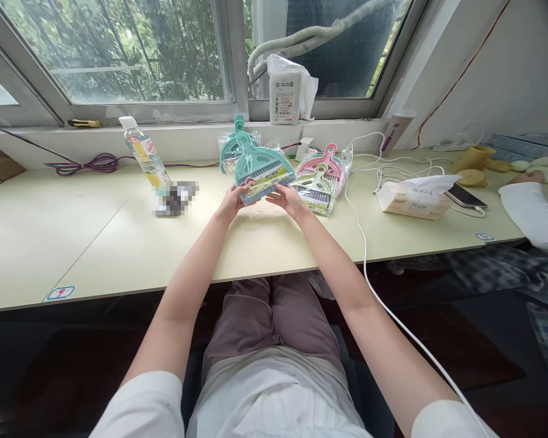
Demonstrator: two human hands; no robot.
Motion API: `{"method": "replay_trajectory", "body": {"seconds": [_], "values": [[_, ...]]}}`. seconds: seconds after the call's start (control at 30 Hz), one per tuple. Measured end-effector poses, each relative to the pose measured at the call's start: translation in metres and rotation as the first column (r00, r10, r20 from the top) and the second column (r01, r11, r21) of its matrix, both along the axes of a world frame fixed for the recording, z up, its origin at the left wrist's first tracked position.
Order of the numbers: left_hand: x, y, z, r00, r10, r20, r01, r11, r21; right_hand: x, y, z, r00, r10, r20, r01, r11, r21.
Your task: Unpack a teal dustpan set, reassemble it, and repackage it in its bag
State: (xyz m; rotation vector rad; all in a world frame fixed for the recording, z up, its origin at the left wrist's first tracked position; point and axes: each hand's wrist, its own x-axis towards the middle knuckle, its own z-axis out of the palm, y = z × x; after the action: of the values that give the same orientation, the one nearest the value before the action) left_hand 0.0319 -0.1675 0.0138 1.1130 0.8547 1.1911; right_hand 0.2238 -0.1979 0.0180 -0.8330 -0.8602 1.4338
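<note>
Both my hands hold a packaged teal dustpan and brush set (261, 165) by its lower edge, above the table. My left hand (232, 204) is closed on its left corner, and my right hand (287, 199) grips the right side of the same edge. Behind it lies another teal dustpan set (232, 149) in clear wrap, partly covered by the held one. To the right of my right hand a green dustpan set (318, 187) overlaps a pink dustpan set (331, 159), both wrapped in clear plastic.
A drink bottle (146, 152) stands left beside a blurred patch. On the right are a tissue pack (413, 198), a phone (466, 198) and a white cable (360, 228) crossing the table edge. Another tissue pack (285, 97) sits on the windowsill. A co-worker's sleeve (532, 210) rests far right.
</note>
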Motion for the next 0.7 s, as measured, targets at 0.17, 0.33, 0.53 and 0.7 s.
{"method": "replay_trajectory", "body": {"seconds": [0.17, 0.33, 0.53, 0.7], "values": [[-0.026, 0.010, 0.000, 0.996, 0.069, 0.061, -0.066, 0.996, -0.055, 0.008, 0.004, -0.003, 0.992, -0.099, 0.078, 0.104, 0.993, -0.057], [-0.036, 0.014, -0.001, 0.975, 0.151, 0.165, -0.141, 0.988, -0.070, 0.008, 0.003, -0.004, 0.709, -0.460, 0.535, 0.391, 0.887, 0.246], [-0.037, 0.012, 0.006, 0.958, 0.182, 0.220, -0.152, 0.978, -0.144, 0.002, -0.007, -0.003, 0.265, -0.651, 0.711, 0.106, 0.753, 0.649], [-0.035, 0.008, 0.009, 0.991, 0.118, 0.066, -0.100, 0.970, -0.220, 0.002, -0.008, 0.001, 0.522, -0.601, 0.605, 0.112, 0.752, 0.650]]}}
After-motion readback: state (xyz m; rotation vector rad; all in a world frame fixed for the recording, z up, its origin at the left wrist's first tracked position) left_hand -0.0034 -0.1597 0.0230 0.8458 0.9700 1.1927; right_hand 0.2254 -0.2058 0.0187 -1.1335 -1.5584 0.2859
